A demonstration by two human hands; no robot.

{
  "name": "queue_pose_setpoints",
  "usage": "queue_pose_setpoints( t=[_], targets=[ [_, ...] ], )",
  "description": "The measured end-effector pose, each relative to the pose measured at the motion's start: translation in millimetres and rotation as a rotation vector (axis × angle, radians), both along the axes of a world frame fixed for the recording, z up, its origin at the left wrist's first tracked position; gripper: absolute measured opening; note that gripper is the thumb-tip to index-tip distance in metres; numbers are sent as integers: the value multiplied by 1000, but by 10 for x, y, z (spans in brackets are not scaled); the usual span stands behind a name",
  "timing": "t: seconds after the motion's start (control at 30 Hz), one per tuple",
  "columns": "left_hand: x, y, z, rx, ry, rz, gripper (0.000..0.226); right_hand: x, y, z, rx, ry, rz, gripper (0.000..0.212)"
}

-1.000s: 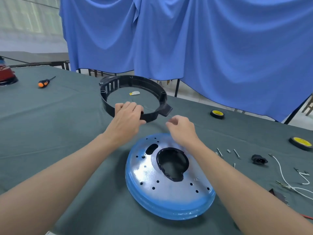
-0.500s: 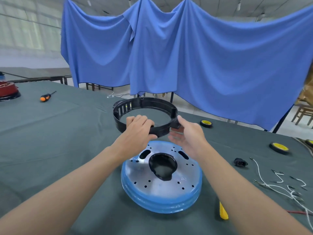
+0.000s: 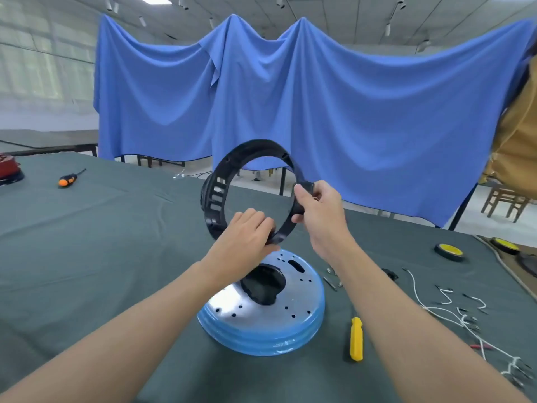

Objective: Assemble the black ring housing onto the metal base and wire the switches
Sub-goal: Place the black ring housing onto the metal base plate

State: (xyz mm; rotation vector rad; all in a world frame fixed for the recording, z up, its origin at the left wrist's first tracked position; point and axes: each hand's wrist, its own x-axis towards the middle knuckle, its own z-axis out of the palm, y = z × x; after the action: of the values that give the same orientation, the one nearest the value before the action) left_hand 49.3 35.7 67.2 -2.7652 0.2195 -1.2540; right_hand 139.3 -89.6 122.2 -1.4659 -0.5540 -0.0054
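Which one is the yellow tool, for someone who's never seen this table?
Start at the grey-green table, then find the blue-rimmed metal base near its middle. Just right of that base lies the yellow tool. It is a plain all-yellow stick, unlike the orange-and-black screwdriver far left or the round yellow-faced rolls far right.

Draped blue cloth backdrop [image 3: 319,112], windows [image 3: 43,62] at left, ceiling spotlights [image 3: 388,29], wooden chair [image 3: 504,191] at right, pale floor [image 3: 479,223]
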Motion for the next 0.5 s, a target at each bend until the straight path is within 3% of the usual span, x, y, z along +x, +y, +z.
queue_pose_setpoints(
  t=[0.1,0.2,0.27,0.4,0.5],
  targets=[
    [22,-12,7,-14,-16,0,34,-57,-46,-43,-140,-275,-56,30],
    [0,97,39,-219,-118,-7,29,-39,-106,-136,-182,-514,-125,31],
    [-22,219,63,-558,-183,58,26,-35,-142,-207,-183,-707,-167,33],
    [25,563,171,-1430,-206,252,30,22,-199,-353,-234,-1070,-211,22],
    [67,718,236,-1905,-135,70,47,40,-230,-507,-297,-1244,-230,19]
  ],
)
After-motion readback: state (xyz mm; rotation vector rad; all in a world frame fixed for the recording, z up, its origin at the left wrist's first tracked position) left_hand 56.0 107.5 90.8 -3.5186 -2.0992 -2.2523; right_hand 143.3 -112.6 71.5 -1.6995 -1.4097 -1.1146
